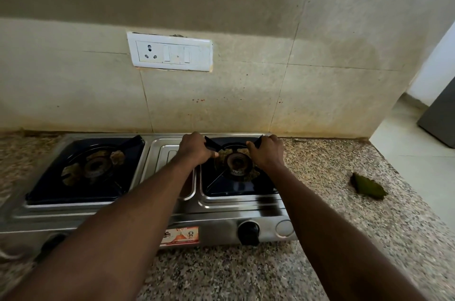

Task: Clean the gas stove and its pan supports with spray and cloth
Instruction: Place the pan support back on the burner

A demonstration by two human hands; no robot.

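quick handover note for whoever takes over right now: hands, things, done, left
Hands: left hand grips the right pan support at its far-left corner; right hand grips its far-right corner.
Things: left pan support sits over its burner. A green crumpled thing, perhaps the cloth, lies on the counter right of the stove; no spray in view.
Done: no cleaning visible.
Left: lift off both supports, spray, wipe.

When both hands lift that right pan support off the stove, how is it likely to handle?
Probably rigid: the pan support looks like black metal bars. With the left hand and right hand each gripping a back corner, its front may dip. Possibly greasy, given the grimy burner.
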